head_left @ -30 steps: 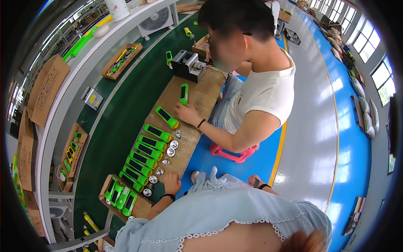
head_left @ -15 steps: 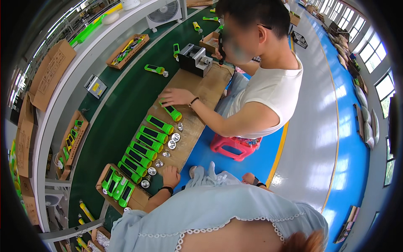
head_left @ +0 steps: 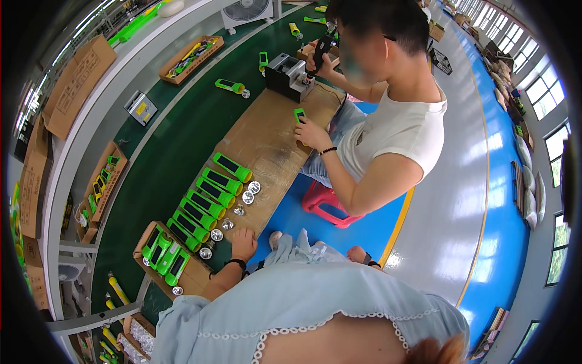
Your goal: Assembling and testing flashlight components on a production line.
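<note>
My left hand [head_left: 244, 244] lies on the near edge of the cardboard sheet [head_left: 260, 139], fingers laid out, holding nothing. Beside it, silver reflector heads [head_left: 206, 253] sit at the ends of a slanted row of green flashlight bodies [head_left: 197, 213] with dark panels and yellow rims. Just left of that row is a carton [head_left: 195, 276] holding more green flashlights [head_left: 163, 253]. My right hand [head_left: 356, 254] rests by my lap, away from the work; its fingers are too small and hidden to read. Across from me, a co-worker's hand [head_left: 312, 134] grips a green flashlight body [head_left: 299, 115].
The co-worker sits on a red stool [head_left: 327, 205], a black power screwdriver [head_left: 323, 48] held over a grey-black bench fixture [head_left: 290, 77]. A green belt [head_left: 176, 158] runs along the left. Beyond it stand parts boxes [head_left: 191, 59] and a white fan [head_left: 247, 11].
The co-worker has lifted the farthest flashlight from the row and drawn it toward their body. The screwdriver has come down near the fixture. My hands stay put while the view shifts slightly.
</note>
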`<action>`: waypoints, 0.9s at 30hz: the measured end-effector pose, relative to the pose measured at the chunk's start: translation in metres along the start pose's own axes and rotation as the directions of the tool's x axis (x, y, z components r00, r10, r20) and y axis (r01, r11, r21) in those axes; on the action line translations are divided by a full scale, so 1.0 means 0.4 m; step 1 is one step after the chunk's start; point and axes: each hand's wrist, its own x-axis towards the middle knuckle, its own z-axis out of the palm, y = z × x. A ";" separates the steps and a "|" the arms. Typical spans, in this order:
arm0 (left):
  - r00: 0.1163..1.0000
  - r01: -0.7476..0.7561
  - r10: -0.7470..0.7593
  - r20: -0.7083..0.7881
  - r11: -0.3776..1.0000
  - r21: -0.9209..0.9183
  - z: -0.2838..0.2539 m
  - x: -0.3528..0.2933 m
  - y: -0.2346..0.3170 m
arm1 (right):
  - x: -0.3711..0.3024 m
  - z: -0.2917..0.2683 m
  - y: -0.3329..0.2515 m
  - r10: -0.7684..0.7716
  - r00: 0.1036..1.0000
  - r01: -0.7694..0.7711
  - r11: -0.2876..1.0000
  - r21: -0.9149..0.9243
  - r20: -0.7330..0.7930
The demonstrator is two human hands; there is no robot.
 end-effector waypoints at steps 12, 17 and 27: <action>0.999 -0.037 0.037 -0.017 0.999 0.006 0.002 -0.005 0.006 | 0.025 -0.010 -0.002 0.225 0.967 -0.237 0.966 0.105 0.116; 1.000 -0.003 0.004 -0.021 1.000 0.003 0.007 -0.003 -0.004 | 0.037 -0.024 -0.041 0.212 0.971 -0.209 0.977 -0.041 0.113; 0.999 -0.025 0.025 -0.028 1.000 -0.003 0.011 -0.007 -0.005 | 0.040 -0.017 -0.049 0.210 0.973 -0.215 0.976 0.048 0.092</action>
